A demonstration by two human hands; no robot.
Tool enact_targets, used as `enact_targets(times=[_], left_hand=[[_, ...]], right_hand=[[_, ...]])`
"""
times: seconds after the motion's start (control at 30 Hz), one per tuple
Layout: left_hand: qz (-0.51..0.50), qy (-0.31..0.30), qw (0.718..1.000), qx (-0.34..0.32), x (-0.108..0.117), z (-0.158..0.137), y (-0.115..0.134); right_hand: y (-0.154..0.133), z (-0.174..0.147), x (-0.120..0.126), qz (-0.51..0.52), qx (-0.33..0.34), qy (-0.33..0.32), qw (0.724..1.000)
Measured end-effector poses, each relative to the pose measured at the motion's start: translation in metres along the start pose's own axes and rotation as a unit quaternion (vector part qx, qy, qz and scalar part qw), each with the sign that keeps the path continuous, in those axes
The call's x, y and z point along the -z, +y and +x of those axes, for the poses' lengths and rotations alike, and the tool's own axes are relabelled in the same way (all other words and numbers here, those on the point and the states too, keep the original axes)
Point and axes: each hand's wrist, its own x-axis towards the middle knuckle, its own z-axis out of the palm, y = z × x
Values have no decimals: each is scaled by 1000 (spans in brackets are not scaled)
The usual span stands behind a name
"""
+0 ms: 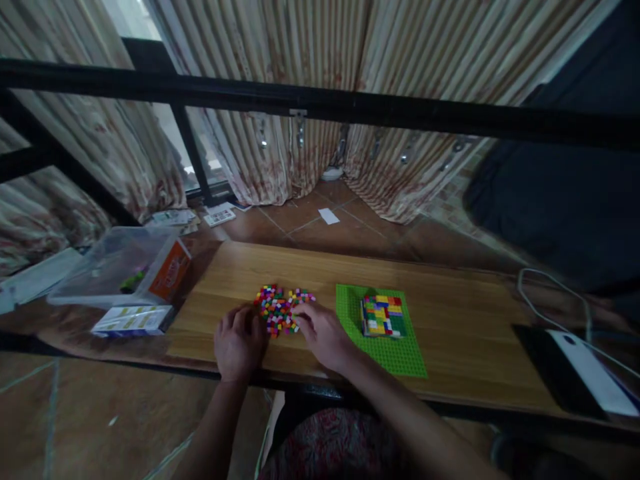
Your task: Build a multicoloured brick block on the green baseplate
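Blocks (pixel 275 309), squarish, on woodgrain tabletop (pixel 300 263) by right hand (pixel 327 337)

Loose toy bricks (pixel 280 308): small, many-coloured (red, yellow, green, pink, orange among them), scattered in a low heap on the wooden table (pixel 470 307) before you. To your right, apart from the heap, a bright green studded baseplate (pixel 395 358) lies flat. On its far part, a raised brick block (pixel 383 316), roughly rectangular, top patchworked yellow, red, white, green, blue.

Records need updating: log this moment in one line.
left hand: beside loose bricks; right hand: at loose bricks; brick block: on green baseplate
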Motion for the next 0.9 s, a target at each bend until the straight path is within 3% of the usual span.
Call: enact_targets(times=[0.23,0.47,0.63,0.9], left_hand=[[23,3,1000,0,1,2,-1],[32,0,999,-13,-1,3,-4],[41,-1,999,-5,-2,4,-5],[52,-12,999,-6,-2,6,-5]], right_hand=[[20,-66,44,31,-87,76,993],[68,-105,101,42,-201,214,955],[84,-108,124,9,-230,285,930],[95,-87,126,12,-201,293,935]])
